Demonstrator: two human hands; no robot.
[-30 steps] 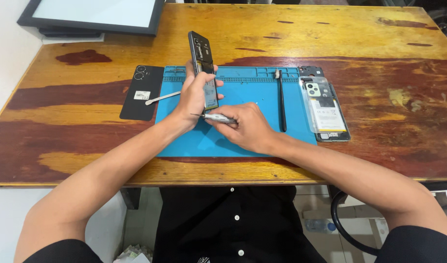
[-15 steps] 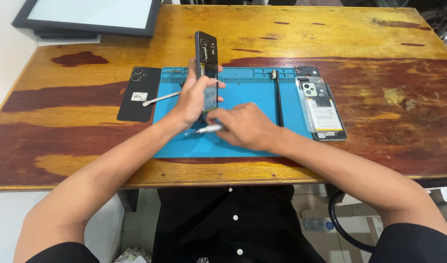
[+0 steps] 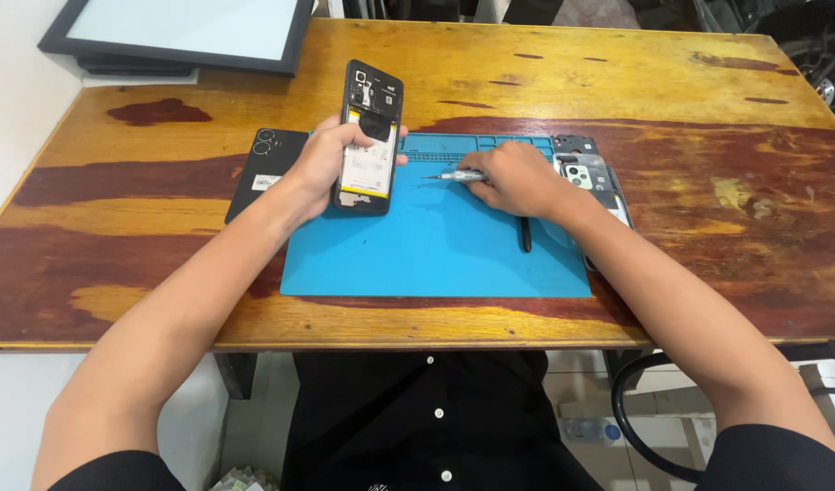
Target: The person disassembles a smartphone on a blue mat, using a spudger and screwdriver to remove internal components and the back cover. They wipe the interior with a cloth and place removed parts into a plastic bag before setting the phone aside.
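Note:
My left hand [image 3: 325, 162] grips an opened black phone [image 3: 370, 136] by its left edge, tilted up with its white battery and bare circuit parts facing me, over the left part of the blue work mat [image 3: 436, 245]. To its right, my right hand [image 3: 518, 177] rests on the mat's far side and holds a small silver screwdriver [image 3: 454, 175], whose tip points left toward the phone. The two hands are a short gap apart.
A black phone back cover [image 3: 258, 173] lies left of the mat. A second opened phone [image 3: 590, 173] sits at the mat's right edge, partly under my right wrist, with a thin black tool [image 3: 525, 235] beside it. A dark-framed panel [image 3: 181, 32] lies at the table's far left corner.
My right hand has moved with the screwdriver from the mat's centre up and to the right. My left hand has tipped the phone so its open back faces me.

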